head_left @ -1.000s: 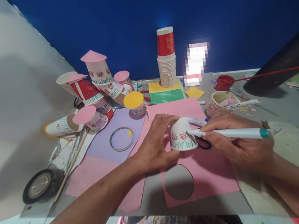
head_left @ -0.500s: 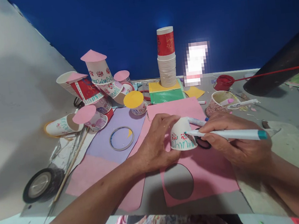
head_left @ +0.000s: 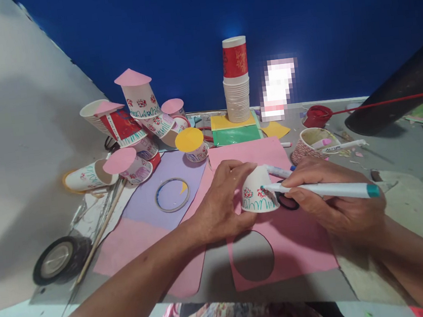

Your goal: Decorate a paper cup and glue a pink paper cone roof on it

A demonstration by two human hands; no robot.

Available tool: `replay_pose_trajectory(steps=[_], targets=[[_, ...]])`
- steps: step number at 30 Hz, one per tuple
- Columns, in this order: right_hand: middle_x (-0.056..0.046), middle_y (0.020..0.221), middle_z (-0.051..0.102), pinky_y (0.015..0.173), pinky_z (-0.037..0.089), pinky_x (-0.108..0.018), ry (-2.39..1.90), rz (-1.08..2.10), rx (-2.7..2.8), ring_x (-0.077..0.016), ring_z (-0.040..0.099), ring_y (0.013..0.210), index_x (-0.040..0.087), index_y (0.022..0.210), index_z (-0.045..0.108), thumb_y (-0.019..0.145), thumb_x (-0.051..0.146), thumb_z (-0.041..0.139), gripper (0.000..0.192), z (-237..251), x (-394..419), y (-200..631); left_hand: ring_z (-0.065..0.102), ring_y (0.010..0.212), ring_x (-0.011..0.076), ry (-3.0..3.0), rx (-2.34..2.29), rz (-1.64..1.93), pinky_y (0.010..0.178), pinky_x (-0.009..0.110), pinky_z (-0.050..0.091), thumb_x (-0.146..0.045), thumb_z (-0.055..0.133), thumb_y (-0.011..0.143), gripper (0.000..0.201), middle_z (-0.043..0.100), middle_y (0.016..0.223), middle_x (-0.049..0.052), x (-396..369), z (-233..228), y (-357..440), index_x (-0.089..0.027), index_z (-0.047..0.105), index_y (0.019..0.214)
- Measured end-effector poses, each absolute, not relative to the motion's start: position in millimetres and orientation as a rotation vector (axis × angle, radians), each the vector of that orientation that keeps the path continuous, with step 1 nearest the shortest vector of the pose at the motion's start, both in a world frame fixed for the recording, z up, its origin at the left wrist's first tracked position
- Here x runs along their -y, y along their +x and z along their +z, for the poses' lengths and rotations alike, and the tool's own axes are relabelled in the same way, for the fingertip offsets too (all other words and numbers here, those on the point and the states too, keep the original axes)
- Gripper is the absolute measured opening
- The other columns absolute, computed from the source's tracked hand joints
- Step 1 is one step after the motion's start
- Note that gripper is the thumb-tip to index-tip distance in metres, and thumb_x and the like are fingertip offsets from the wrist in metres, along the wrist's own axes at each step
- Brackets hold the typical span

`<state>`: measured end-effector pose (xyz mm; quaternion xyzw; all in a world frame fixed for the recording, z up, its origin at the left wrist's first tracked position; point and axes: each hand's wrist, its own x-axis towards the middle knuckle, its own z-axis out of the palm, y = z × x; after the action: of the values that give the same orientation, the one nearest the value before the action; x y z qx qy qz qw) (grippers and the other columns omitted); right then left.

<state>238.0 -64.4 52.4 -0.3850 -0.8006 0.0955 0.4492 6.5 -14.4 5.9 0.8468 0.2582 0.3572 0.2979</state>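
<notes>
My left hand (head_left: 226, 202) is closed round the left side of a white paper cup (head_left: 256, 181), which stands upside down over pink paper (head_left: 302, 250). Red flower marks and a wavy green line decorate the cup near its rim. A white marker with a green end (head_left: 330, 191) is pinched in my right hand (head_left: 335, 205), and its tip touches the cup beside the right-hand red flower. Behind the cup lies another marker (head_left: 280, 172) with a blue end. Black scissor handles (head_left: 289, 201) are partly hidden under my right hand.
Decorated cups with pink paper tops (head_left: 139, 98) crowd the back left. A tall stack of paper cups (head_left: 236, 84) stands against the blue wall. A tape ring (head_left: 157, 198) lies on purple paper, and a patterned cup (head_left: 297, 148) sits at right. Black tape (head_left: 55, 260) is at left.
Both hands keep almost the same position. The marker tip stays at the cup, with slightly more green showing by the right-hand flower.
</notes>
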Motion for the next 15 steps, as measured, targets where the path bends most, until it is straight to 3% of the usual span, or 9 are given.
replay_pose_trajectory(steps=[15], targets=[[-0.001, 0.078, 0.076, 0.061, 0.055, -0.038, -0.941, 0.273, 2.039, -0.0209, 0.071, 0.067, 0.027, 0.098, 0.071, 0.095, 0.014, 0.065, 0.015, 51.1, 64.3, 239.4, 0.052, 0.127, 0.03, 2.243, -0.689, 0.959, 0.107, 0.051, 0.053, -0.015, 0.077, 0.074, 0.08, 0.051, 0.133, 0.011, 14.4, 4.0, 5.9, -0.028, 0.046, 0.147]])
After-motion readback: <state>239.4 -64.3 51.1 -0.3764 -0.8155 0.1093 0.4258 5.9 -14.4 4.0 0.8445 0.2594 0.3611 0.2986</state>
